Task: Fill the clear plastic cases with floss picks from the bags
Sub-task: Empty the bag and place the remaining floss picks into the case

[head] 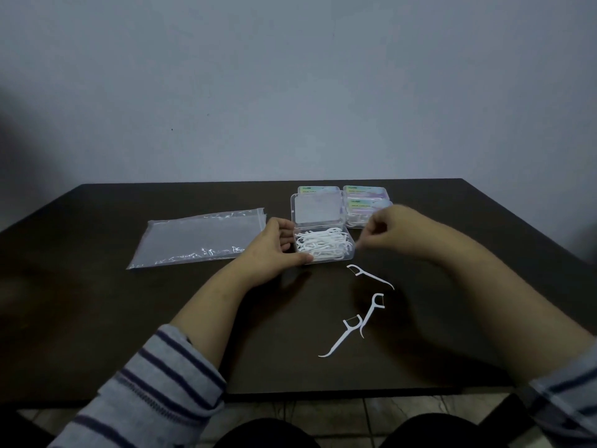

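An open clear plastic case (350, 250) sits mid-table, heaped with white floss picks (323, 244), its lid (316, 210) folded back flat. My left hand (274, 247) grips the case's left side, thumb along the front corner. My right hand (384, 232) hovers just right of the case with its fingers curled and tips drawn together. It is blurred, and I cannot tell whether it holds anything. Three loose floss picks lie in front: one (371, 277) near the case and two crossed ones (371, 313) (340, 339) nearer me. Flat, clear bags (200, 239) lie to the left.
Closed cases with coloured labels (365, 192) (318, 189) are grouped right behind the open one, partly hidden by my right hand. The dark table (129, 318) ends close to my lap, and a plain wall stands behind it.
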